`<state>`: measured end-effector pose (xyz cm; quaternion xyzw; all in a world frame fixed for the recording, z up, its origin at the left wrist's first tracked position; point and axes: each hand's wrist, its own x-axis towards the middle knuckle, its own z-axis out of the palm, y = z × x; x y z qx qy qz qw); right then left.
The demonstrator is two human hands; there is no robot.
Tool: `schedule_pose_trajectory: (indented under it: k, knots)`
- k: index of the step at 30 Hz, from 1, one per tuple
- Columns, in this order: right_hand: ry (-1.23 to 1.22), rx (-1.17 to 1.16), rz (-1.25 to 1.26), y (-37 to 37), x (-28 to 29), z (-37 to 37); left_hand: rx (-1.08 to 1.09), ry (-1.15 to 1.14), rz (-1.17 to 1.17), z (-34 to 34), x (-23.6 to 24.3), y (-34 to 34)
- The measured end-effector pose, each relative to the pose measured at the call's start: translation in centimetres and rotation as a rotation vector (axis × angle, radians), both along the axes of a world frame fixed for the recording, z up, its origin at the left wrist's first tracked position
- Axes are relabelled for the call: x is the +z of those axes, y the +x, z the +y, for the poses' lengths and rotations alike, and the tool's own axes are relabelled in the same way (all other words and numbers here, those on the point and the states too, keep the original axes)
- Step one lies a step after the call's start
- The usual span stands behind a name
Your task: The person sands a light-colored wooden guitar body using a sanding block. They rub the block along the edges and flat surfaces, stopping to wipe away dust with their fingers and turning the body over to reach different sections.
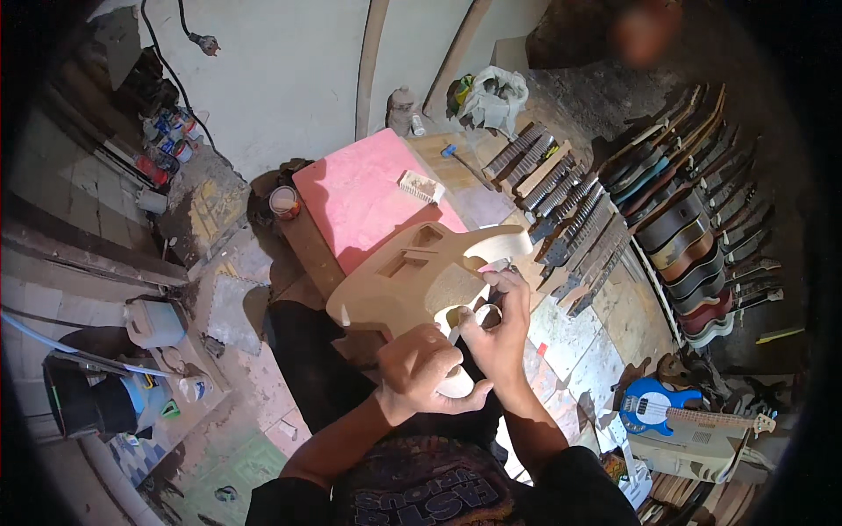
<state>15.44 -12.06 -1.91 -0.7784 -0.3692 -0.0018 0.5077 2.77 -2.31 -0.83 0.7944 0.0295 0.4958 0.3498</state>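
An unfinished pale wooden guitar body [447, 273] with cut-out cavities rests over my lap, one side toward the pink board. My left hand [421, 364] is closed around the near horn of the body, whose rounded pale tip shows below the fingers. Against the edge of the body, beside the cutaway, my right hand [500, 329] has thumb and fingers bent together. A small pale curled piece [488, 314] shows between them; its kind is unclear. Something small with a pink edge shows near the right fingertips.
Ahead lies a pink board [364, 202] with a white brush-like block [422, 186] on it. An open can [284, 203] stands at its left. Several guitar necks [561, 197] lie to the right, near a row of guitars [684, 237]. A blue bass [651, 408] lies lower right.
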Motion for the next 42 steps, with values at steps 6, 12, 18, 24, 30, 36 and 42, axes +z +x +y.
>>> schedule_pose_trajectory:
  k: [6, 12, 18, 24, 30, 36, 42]
  knots:
    - [-0.018, -0.005, 0.032, 0.0, -0.4, -0.5, 0.008, 0.030, 0.051, -0.1, 0.3, -0.2]
    - [0.010, -0.033, 0.075, -0.5, -0.3, 0.0, -0.018, 0.018, 0.040, -0.1, -0.3, -0.3]
    - [-0.001, -0.037, 0.226, -1.0, 0.5, 0.1, 0.002, 0.012, 0.016, -0.2, -0.8, -0.3]
    - [0.078, -0.081, 0.150, -1.1, -1.2, 0.4, 0.020, 0.012, 0.033, -0.7, -0.6, -0.1]
    - [0.120, -0.022, 0.254, -0.5, -2.3, 0.1, 0.035, 0.014, -0.036, -0.6, -1.7, 0.1]
    - [0.118, -0.042, 0.337, 0.2, -0.2, 0.8, 0.242, -0.140, 0.198, 3.4, -11.8, -0.2]
    - [0.169, -0.097, 0.324, 2.6, -1.1, 1.8, 0.065, -0.085, 0.309, 7.4, -7.9, 1.0]
